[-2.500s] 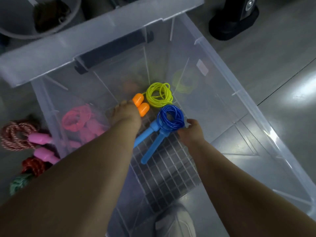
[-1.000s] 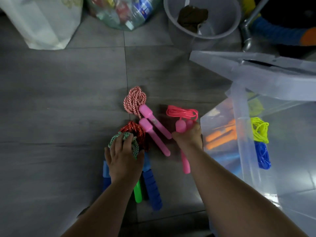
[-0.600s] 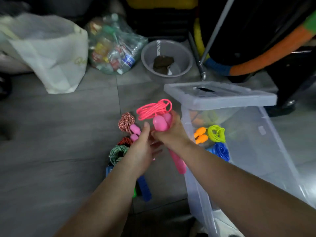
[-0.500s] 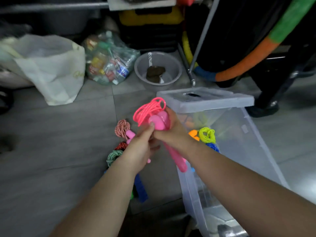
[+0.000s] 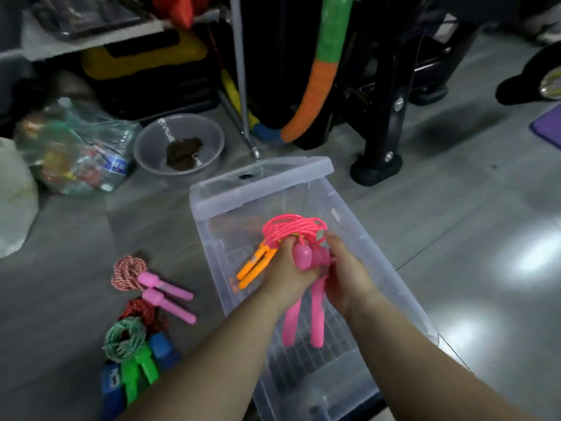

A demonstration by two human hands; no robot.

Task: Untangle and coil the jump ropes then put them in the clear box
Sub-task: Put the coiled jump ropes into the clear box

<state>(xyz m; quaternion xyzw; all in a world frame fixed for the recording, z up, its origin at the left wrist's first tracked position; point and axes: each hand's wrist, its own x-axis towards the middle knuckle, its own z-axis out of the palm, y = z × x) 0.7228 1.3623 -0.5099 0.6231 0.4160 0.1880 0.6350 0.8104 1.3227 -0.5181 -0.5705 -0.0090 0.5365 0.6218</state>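
Pink jump rope [image 5: 293, 229], lifted off the floor a second ago by the right hand [image 5: 349, 278] and then held up just left of the clear box [image 5: 212, 262], now hangs over the box's open top. Both hands grip it: the left hand [image 5: 287, 270] has its fingers curled round the bulbous tops of the two handles, and the right closes on them from the other side. Its thin cord is wound into a loose coil above the fists, while the handles dangle side by side toward the gridded bottom. Judging by this, only lowering and letting go remain for this rope. The orange-handled rope [image 5: 255, 267] lies inside on the far left. Three coiled ropes wait on the floor to the left: the red-and-white rope [image 5: 127, 273], a dark red rope [image 5: 142, 311] and a green rope [image 5: 124, 334].
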